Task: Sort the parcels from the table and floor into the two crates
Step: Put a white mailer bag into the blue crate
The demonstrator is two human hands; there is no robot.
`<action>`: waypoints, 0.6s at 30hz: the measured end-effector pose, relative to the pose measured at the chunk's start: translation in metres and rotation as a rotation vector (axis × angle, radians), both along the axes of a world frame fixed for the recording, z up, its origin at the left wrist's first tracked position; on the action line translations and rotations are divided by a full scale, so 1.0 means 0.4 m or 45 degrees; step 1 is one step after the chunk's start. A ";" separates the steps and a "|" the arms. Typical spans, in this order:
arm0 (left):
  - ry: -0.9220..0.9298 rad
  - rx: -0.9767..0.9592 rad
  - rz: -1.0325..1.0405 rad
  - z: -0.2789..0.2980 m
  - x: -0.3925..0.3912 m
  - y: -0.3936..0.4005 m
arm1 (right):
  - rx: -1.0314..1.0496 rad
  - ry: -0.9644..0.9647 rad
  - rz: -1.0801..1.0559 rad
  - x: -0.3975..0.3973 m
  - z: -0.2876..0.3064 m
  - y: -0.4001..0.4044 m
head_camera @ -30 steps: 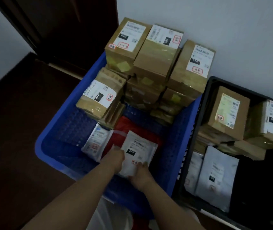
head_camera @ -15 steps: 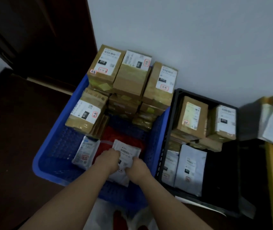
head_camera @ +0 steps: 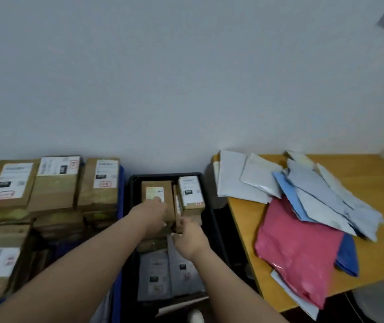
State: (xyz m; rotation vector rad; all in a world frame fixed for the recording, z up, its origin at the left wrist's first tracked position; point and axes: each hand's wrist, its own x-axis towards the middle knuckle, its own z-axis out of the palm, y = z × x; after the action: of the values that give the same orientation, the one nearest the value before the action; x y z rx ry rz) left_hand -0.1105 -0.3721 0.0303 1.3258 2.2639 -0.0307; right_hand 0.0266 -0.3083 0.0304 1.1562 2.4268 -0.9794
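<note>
over black crate [head_camera: 211, 207]: both hands (boxes close)

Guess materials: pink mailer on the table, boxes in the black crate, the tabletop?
Pink mailer: likely thin plastic film, glossy, wrinkled with sheen. Boxes: brown corrugated cardboard, matte, with what looks like tape and paper labels. Black crate: probably moulded plastic. Tabletop: wood or wood-look laminate, smooth; can't tell which.

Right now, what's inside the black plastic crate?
The black plastic crate holds two brown cardboard boxes at the back and two grey poly mailers in front. More boxes lie beneath, count unclear. Both hands cover the middle.
</note>
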 end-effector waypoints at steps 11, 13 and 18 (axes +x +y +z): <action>-0.025 0.128 -0.249 0.050 0.280 0.494 | 0.169 0.119 -0.170 0.221 0.018 0.484; -0.044 0.162 -0.229 0.045 0.305 0.570 | 0.201 0.110 -0.187 0.245 0.010 0.568; -0.097 0.188 -0.179 0.033 0.316 0.713 | 0.428 0.112 -0.111 0.242 -0.021 0.742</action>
State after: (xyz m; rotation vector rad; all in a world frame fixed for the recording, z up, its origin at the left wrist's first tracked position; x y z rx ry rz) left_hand 0.0159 -0.0871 0.0436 1.5348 2.1408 0.1385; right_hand 0.1234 -0.0116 0.0218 1.3618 2.7057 -0.6730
